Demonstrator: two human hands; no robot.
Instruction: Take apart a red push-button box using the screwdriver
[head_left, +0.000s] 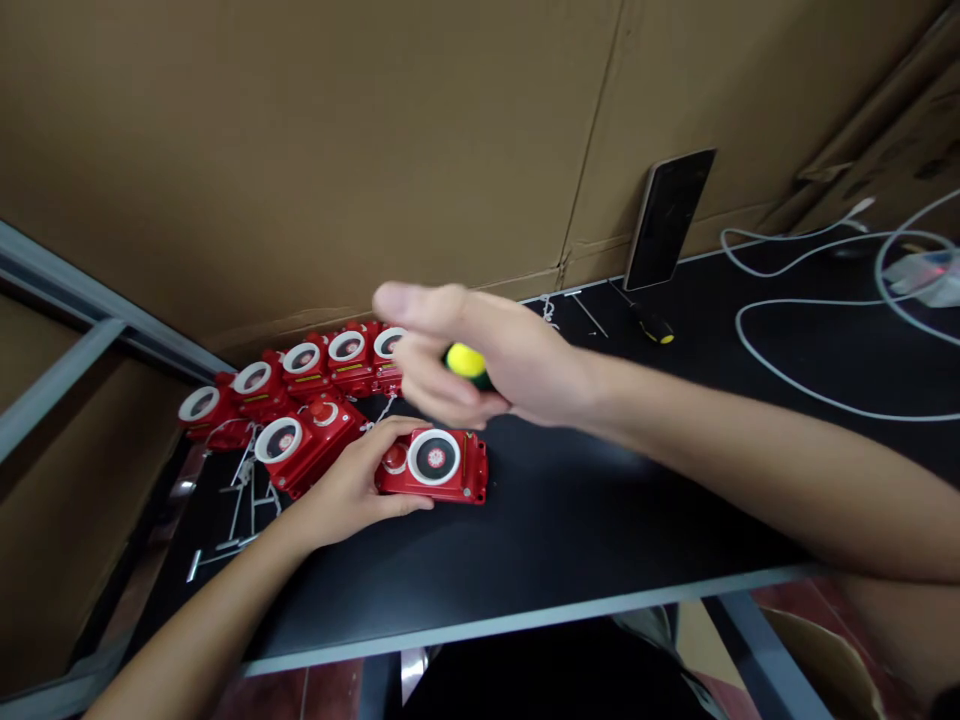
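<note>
My left hand (pixel 364 485) is wrapped round one end of a red alarm box (pixel 471 470), which lies on the black table with its white-ringed round window and red knob facing up. Above and behind that box, my right hand (pixel 457 350) is raised and closed on a screwdriver (pixel 466 362). Only the yellow, dark-edged end of its handle shows; the shaft is hidden, and the fingers are slightly blurred. A second red alarm box (pixel 311 450) sits just left of my left hand.
Several more red alarm boxes (pixel 300 370) stand in a row against the cardboard wall (pixel 360 150). Small T-shaped metal hammers (pixel 225 545) lie at the left. Another screwdriver (pixel 651 322), a phone (pixel 670 220) leaning upright and a white cable (pixel 795 375) are at the back right.
</note>
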